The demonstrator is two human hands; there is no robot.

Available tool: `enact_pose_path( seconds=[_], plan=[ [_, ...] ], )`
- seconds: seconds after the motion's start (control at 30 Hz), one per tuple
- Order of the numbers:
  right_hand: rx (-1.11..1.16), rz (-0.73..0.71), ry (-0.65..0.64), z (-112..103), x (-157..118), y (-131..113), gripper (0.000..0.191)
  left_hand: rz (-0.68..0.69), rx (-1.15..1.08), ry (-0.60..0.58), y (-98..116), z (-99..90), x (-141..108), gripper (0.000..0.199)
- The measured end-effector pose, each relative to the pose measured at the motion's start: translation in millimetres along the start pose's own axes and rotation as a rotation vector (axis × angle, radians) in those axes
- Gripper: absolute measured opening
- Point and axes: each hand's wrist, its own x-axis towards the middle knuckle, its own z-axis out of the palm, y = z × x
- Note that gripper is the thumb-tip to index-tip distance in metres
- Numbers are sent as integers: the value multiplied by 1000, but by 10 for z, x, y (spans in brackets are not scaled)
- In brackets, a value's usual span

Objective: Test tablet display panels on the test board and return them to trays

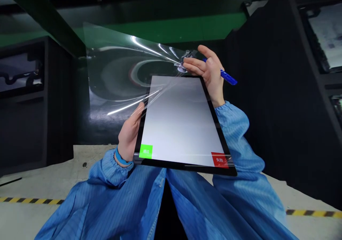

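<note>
A tablet (180, 119) with a lit, pale screen is tilted in front of me, a green box at its lower left and a red box at its lower right. My left hand (130, 131) is closed on its left edge, thumb on the front. Clear plastic film (112, 69) spreads from the screen out to the left, bunched and glinting at its upper right. There my right hand (210, 71) grips the bunched film with its fingers, one finger raised. A blue pen (228, 77) sticks out behind that hand, also held by it; its other end is mostly hidden.
Dark cabinets stand left (60, 104) and right (275, 90), holding devices on shelves. Beyond the film is a dark, shiny surface with a green band (208, 28). Yellow-black tape (34, 200) crosses the pale floor below.
</note>
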Motion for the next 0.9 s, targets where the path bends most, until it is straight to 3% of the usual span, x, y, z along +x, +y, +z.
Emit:
enact_pose_path(
  seconds=[0.17,0.3,0.47,0.57,0.77,0.9],
  plan=[
    [-3,14,17,25,-5,-11,40,10,-30,-1,-67,-98,56,39],
    [27,20,32,41,-11,-25,40,-183,-54,-131,-41,-83,72,40],
    [42,15,27,47,-20,-43,40,91,152,66,17,-29,36,28],
    [45,34,60,63,-29,-65,40,124,260,116,75,17,14,24],
    [61,29,23,64,-42,-76,37,145,253,106,110,34,37,20],
    [18,59,19,53,-53,-96,43,82,248,-3,101,48,22,19]
  ],
)
